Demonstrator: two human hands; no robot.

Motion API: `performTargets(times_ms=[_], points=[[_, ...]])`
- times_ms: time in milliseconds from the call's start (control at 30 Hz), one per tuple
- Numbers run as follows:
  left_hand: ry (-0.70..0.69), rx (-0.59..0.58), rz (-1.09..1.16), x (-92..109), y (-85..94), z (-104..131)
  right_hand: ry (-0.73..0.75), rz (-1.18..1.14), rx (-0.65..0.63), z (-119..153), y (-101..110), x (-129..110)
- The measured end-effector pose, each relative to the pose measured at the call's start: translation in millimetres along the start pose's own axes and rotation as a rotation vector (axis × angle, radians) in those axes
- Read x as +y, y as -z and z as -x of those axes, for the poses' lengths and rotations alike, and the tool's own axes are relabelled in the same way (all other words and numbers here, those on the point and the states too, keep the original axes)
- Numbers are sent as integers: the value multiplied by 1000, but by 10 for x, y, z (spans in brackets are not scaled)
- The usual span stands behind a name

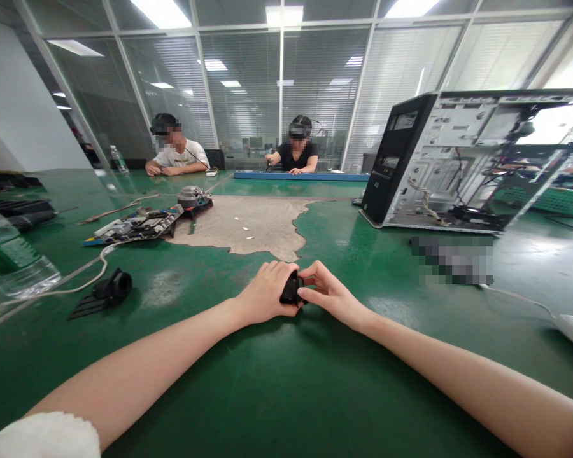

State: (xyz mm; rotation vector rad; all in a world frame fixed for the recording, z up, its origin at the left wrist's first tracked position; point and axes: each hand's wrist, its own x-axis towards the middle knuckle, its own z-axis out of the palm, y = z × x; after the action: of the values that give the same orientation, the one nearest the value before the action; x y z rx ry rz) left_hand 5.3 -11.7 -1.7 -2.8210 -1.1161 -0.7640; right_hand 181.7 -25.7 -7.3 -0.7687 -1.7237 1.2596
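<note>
A small black part (290,289) is between my two hands over the green table, near the middle of the view. My left hand (266,292) wraps round it from the left, with the fingers over its top and far side. From the right, the thumb and fingers of my right hand (327,291) pinch its right end. The part's dark hollow side faces me, and its far side is hidden by my fingers. To the left, another black plastic piece (109,291) with a round end and flat prongs lies on the table.
An open computer case (410,165) stands at the right, with a pixelated dark object (451,259) before it. At the left are a circuit board (138,226), a cooler (193,198), a cable and a plastic bottle (16,257). Two people sit across the green table (210,394).
</note>
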Motion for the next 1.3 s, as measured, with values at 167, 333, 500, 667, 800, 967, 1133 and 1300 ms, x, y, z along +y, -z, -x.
performTargets(times_ms=[167,333,500,667,800,967,1133,1300], points=[[-1,0,-9,3,-1,-4,-29,11,26,-18,-9,-8],[-3,-8,-17,8,9,-7,-63,6,-1,-18,0,-25],[-2,-2,-10,3,3,0,-8,-5,0,-4,1,-21],[3,0,2,6,2,2,-27,10,25,-17,4,-13],[1,3,6,9,2,-3,-67,21,25,-23,17,-3],[-6,1,-8,0,-3,1,-25,-23,-27,-1,13,-19],[-4,11,-2,-2,-7,4,-3,20,21,3,-4,-10],[1,6,4,2,-6,1,-24,47,27,-14,-5,0]])
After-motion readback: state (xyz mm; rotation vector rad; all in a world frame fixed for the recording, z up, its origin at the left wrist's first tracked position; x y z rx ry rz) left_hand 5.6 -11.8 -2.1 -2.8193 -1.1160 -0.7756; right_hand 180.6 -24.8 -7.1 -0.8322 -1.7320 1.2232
